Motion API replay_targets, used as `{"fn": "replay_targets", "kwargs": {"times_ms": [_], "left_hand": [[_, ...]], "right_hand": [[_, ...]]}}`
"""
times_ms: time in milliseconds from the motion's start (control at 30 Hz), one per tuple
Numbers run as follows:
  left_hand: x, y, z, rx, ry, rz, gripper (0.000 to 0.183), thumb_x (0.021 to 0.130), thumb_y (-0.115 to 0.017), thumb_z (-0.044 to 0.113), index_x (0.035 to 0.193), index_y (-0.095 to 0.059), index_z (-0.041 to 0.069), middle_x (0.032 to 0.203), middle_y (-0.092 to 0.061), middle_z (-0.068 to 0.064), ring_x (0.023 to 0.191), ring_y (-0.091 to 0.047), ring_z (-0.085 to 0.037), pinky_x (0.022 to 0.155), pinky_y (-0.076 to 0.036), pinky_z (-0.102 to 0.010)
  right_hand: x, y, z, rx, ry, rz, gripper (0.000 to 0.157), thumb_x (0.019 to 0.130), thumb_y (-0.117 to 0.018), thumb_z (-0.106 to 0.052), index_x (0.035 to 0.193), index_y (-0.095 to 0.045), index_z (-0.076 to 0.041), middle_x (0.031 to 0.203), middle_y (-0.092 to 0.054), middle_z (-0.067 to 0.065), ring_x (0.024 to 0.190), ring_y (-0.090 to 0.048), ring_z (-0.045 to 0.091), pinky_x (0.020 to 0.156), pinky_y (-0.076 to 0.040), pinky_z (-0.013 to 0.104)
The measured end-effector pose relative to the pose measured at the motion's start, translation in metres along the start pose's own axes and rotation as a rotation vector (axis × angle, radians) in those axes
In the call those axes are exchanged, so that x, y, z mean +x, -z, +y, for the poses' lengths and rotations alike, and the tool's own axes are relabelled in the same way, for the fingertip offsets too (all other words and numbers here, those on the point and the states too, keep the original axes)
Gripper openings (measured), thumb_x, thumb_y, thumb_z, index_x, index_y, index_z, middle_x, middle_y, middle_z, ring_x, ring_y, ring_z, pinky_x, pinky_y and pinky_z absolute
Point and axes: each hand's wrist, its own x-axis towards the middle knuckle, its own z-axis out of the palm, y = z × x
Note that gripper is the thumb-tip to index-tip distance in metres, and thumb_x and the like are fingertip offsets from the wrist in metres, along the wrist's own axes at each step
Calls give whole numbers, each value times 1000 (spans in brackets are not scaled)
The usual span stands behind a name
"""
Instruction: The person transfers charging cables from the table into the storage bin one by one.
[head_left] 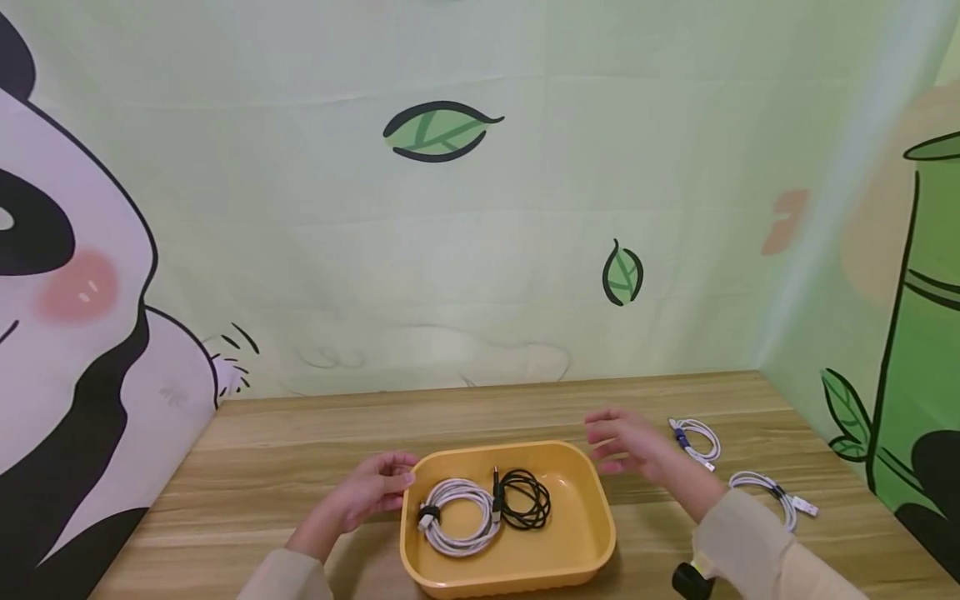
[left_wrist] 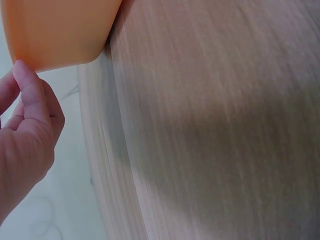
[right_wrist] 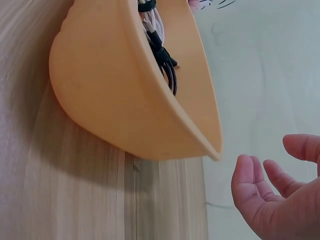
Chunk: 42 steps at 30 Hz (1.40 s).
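A yellow plastic bin [head_left: 555,554] sits on the wooden table near its front. Inside lie a coiled white cable [head_left: 459,552] with a black strap and, to its right, a coiled black cable [head_left: 529,525]. At the bin's left rim, my left hand [head_left: 373,490] pinches the edge with thumb and fingers; in the left wrist view, a fingertip meets the bin's corner [left_wrist: 60,35]. My right hand [head_left: 628,446] hovers just off the back right corner, fingers spread and loosely bent. The right wrist view shows a gap between this hand [right_wrist: 280,200] and the bin [right_wrist: 100,85].
Two white cable coils lie on the table at the right: a smaller one [head_left: 703,428] with a dark blue strap, and another [head_left: 763,478] in front of it. A dark round-ended object [head_left: 692,582] shows partly beside the right sleeve. A printed cloth backdrop [head_left: 510,275] stands behind the table.
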Motion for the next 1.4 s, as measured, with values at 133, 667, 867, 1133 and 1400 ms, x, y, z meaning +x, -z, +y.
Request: {"fn": "replay_targets", "kwargs": {"times_ms": [133,667,867,1133,1400], "left_hand": [[0,0,0,4,-1,1,41,88,-52,10,121,-37,-8,93,-48,-4,74,-52,-9,66,-48,-21],[0,1,-1,2,-9,-11,39,88,-51,10,120,-38,-8,92,-48,-4,74,-51,-9,66,-48,-21],[1,1,-2,4,-7,-3,39,88,-51,10,120,-38,-8,92,-48,-3,74,-51,-9,66,-48,-21],[1,1,-2,4,-11,4,40,87,-52,10,120,-38,-8,91,-48,-3,75,-51,-9,66,-48,-21],[1,1,-2,7,-12,10,40,87,-52,10,120,-38,-8,91,-48,-3,74,-51,-10,66,-48,-21]], "right_hand": [[2,8,2,-34,-13,-9,43,84,-54,-18,121,-42,-1,95,-54,5,77,-56,16,67,-51,30],[-4,32,-2,-4,11,29,42,87,-53,-19,121,-41,2,89,-55,1,72,-55,12,65,-51,28],[-5,41,-4,1,22,27,42,88,-50,-18,122,-39,4,85,-55,-1,70,-55,11,63,-49,27],[-8,51,-4,-14,22,52,44,89,-49,-19,125,-37,5,85,-55,-1,70,-55,11,63,-50,26],[-4,63,6,-40,10,70,47,90,-48,-21,126,-34,5,85,-54,-2,71,-55,11,66,-50,28]]}}
